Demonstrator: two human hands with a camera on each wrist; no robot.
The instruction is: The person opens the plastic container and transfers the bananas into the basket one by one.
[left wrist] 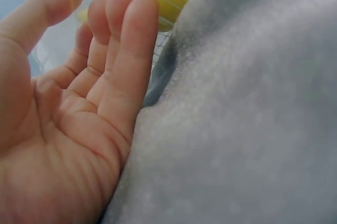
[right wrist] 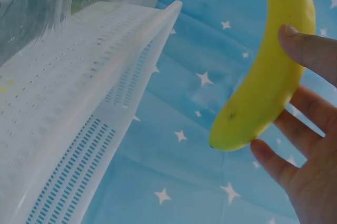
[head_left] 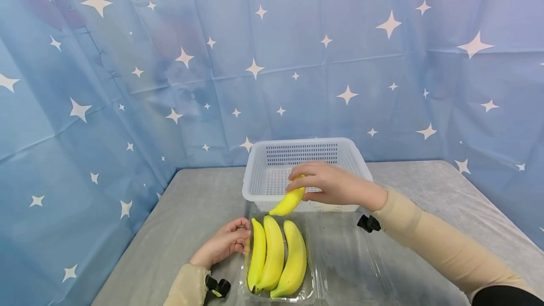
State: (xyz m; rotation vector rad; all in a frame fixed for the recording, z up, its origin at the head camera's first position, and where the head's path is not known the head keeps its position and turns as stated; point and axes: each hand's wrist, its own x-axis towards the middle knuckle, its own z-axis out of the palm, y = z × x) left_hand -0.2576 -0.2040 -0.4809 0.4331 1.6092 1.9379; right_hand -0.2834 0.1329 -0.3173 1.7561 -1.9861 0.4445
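Note:
My right hand [head_left: 299,185] holds one yellow banana [head_left: 291,200] between thumb and fingers, just above the near rim of a white perforated basket [head_left: 259,174]. In the right wrist view the banana [right wrist: 268,66] hangs in the hand beside the basket wall [right wrist: 79,129]. Three more bananas [head_left: 276,256] lie side by side in a clear plastic tray [head_left: 244,273] in front of the basket. On the grey table my left hand [head_left: 243,236] lies with relaxed fingers [left wrist: 131,50] against the tray's left edge and holds nothing.
The tray's clear lid [head_left: 352,259] lies open to the right of the bananas. A grey cloth covers the table [head_left: 199,207]. Blue star-patterned curtains [head_left: 272,60] close off the back and both sides. The basket looks empty inside.

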